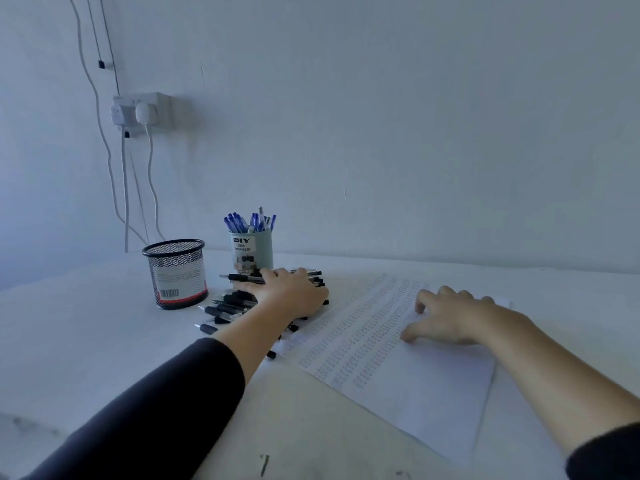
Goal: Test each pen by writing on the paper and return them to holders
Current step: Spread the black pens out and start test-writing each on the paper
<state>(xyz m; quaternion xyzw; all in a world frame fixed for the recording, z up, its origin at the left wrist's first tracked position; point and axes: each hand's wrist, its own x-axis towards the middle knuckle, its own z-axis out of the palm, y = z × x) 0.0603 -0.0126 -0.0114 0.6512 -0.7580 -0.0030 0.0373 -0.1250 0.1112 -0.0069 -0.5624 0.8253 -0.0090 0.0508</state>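
Holders two point(176, 271), black pens heaped point(228, 308)

Head view looks forward-down across the table point(86, 341).

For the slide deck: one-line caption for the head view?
Left hand on black pens, right hand on paper, beside two holders.
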